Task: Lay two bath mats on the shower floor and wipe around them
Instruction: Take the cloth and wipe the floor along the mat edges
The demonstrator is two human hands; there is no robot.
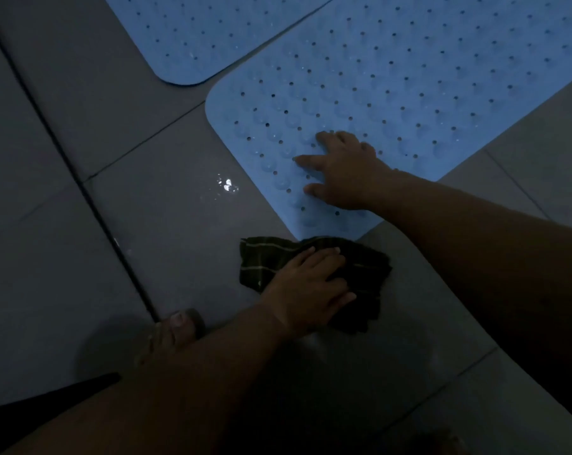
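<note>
Step in hand: wiping the grey tiled shower floor [146, 224] at the near mat's corner; best done with flat, even pressure, skirting the edge without lifting it.
Left hand [311, 284]: fingers loosely extended, pressing a dark checked cloth [363, 277] to the tiles.
Right hand [343, 172]: splayed flat, steadying the near blue perforated rubber bath mat [442, 77].
Far blue perforated mat [196, 31]: laid just beside it.
Water droplets [227, 185]: unwiped, beside the near mat.
</note>
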